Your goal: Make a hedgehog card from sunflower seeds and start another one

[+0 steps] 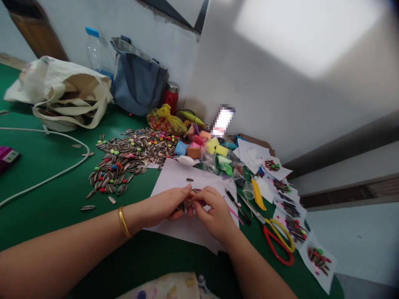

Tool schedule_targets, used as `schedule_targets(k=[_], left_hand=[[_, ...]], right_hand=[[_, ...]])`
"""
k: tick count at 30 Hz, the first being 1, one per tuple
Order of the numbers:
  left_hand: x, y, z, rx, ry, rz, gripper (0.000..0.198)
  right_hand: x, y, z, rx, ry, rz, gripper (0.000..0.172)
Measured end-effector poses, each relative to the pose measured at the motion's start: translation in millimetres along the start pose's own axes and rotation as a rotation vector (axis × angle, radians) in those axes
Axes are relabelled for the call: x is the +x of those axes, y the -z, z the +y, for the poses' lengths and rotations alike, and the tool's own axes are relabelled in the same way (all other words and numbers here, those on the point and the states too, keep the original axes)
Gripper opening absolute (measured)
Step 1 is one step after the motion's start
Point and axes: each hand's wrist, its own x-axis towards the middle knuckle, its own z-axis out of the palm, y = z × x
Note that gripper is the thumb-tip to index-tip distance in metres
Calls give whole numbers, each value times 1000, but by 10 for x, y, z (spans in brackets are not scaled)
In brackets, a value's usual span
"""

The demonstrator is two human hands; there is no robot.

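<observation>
My left hand (pixel 166 203), with a gold bangle at the wrist, is closed round several striped sunflower seeds (pixel 183 205). Thumb and fingers of my right hand (pixel 215 209) pinch at the same cluster, and the two hands meet there. Exactly what sits between the right fingertips is partly hidden. Both hands are over a sheet of white paper (pixel 193 232) on the green table. A single loose seed (pixel 190 180) lies on the paper just beyond them.
Striped seeds mixed with coloured ones form a pile (pixel 134 153) at left. Modelling clay packets (pixel 212 145) lie behind the paper. To the right are a black pen (pixel 240 207), scissors (pixel 264 224), a yellow cutter (pixel 258 194) and paper sheets with seed designs (pixel 318 261). Bags (pixel 137 83) stand behind.
</observation>
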Motion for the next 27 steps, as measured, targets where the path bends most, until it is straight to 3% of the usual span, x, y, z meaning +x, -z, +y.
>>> schedule_targets(k=[5,9,17,21,27], left_hand=[[28,15,9,-52,93,56,42],[60,67,-59,-73,79,92,41],[71,86,-35,112,65,155,39],[130,213,-57,290,-44,311,36],[199,411,-153,733,-150,425,33]], right_hand=[[14,25,39,38,-7,96,14],[29,51,76,56,-6,78,11],[51,74,188,120,-33,107,8],[104,135,414,3,-75,186,10],[191,136,722,-159,-154,107,12]])
